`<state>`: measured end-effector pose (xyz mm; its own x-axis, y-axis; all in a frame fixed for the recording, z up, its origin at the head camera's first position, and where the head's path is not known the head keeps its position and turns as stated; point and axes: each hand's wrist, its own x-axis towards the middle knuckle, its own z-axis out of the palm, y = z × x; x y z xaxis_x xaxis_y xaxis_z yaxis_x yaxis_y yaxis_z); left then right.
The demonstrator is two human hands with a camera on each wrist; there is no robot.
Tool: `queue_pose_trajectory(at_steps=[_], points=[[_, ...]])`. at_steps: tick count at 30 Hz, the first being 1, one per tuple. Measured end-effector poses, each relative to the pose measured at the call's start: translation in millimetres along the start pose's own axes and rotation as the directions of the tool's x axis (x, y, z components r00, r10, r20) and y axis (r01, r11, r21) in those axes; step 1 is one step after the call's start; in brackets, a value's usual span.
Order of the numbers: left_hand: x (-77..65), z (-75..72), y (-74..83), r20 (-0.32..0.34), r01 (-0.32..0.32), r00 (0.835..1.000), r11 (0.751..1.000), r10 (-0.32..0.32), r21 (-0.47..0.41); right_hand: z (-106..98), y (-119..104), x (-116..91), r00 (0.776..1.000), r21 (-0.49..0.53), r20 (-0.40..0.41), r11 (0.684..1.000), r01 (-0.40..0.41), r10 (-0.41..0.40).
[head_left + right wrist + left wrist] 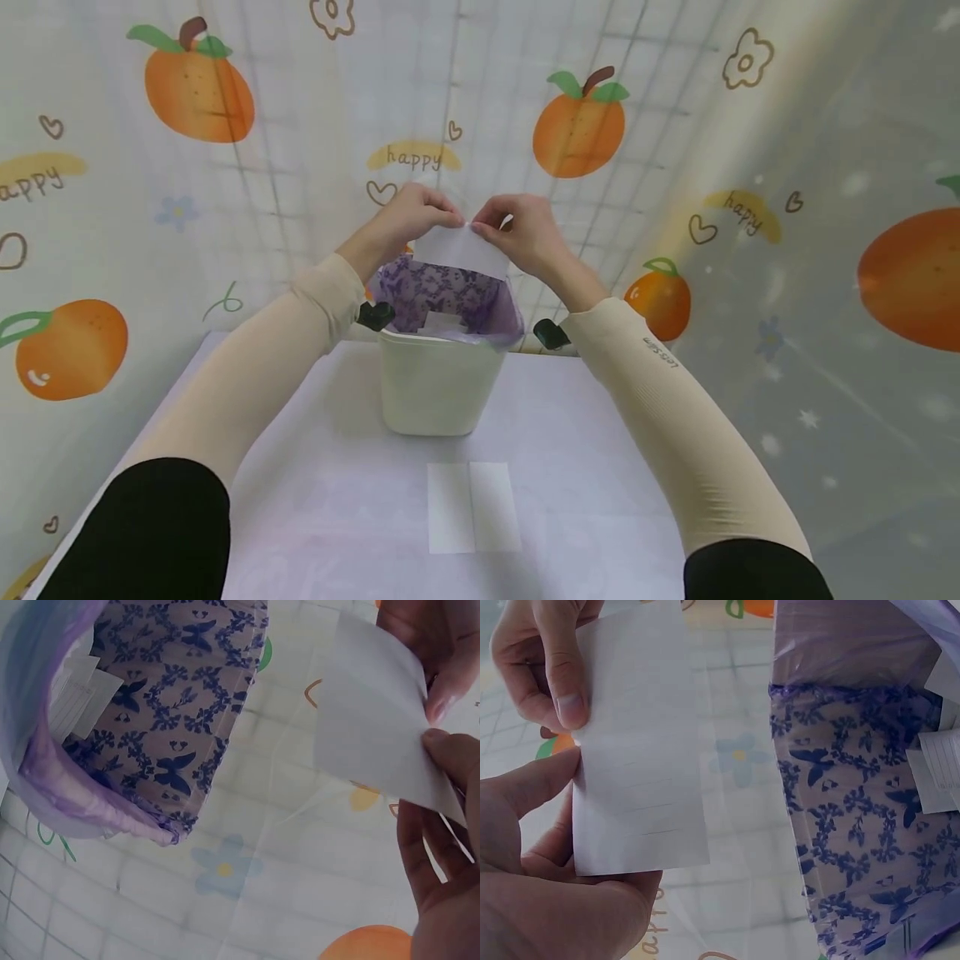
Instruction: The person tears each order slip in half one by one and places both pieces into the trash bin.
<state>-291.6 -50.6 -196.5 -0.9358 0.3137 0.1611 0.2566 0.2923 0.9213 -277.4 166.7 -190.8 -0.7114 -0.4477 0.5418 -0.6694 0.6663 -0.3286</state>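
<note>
The person's left hand and right hand pinch a white paper sheet between thumbs and fingers, the fingertips nearly meeting midway along its upper long edge. The sheet lies directly below those fingertips, about equally near both hands. Its long axis runs left to right, dipping slightly to the right; its free long edge points down toward a white bin lined with a purple floral bag. In the head view the sheet overlaps the bag's far side; both wrist views show them apart. Lined paper pieces lie inside the bag. Nearer on the white tabletop lies more white paper, divided down its middle.
</note>
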Motion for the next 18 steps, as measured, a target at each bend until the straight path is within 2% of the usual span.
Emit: queue_pose_trajectory(at_steps=[8,18], points=[[3.7,1.6,-4.9,-0.011,0.039,0.999,0.999,-0.039,-0.013,-2,-9,-1,1.000,-0.035,-0.003,0.999,0.022,-0.022],[10.0,0.1,-21.6,-0.011,0.052,0.999,0.999,-0.052,0.014,-8,-33,1,0.993,-0.042,-0.030,0.992,0.116,-0.117]])
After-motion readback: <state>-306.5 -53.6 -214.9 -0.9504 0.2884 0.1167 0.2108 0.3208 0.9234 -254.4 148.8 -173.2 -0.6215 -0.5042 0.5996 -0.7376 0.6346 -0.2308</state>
